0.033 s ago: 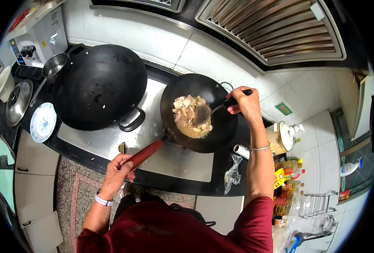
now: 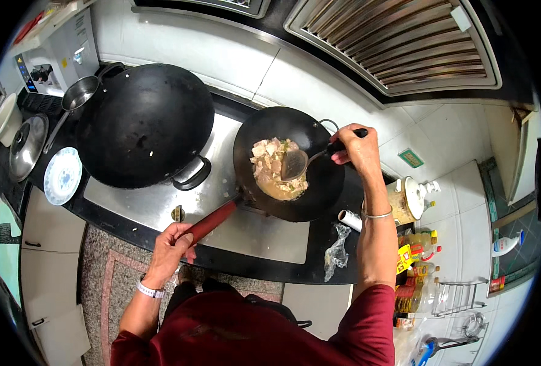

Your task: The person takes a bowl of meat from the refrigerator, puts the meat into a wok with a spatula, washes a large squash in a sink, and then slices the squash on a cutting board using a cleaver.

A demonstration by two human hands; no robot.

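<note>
While the left hand (image 2: 171, 244) wraps its fingers around the red handle (image 2: 211, 222) of the smaller wok (image 2: 322, 192), thumb lying along the top, the right hand (image 2: 357, 146) grips the black handle of a ladle (image 2: 294, 165) at the wok's right side — both hands closed on what they hold. The tip of the black handle pokes out past the right hand, but most of those fingertips are hidden behind it. The near end of the red handle disappears in the left palm. The ladle's bowl covers part of the food (image 2: 267, 150), and whether it touches the bottom of the wok cannot be told; the burner underneath is mostly hidden too.

The smaller wok sits on the right part of the steel stove top (image 2: 255, 238), just beside a larger black wok (image 2: 142, 122). Its food lies toward the left of the dark bowl — pale pinkish and beige chunks with a few green bits, in cloudy, yellowish-brown liquid.
</note>
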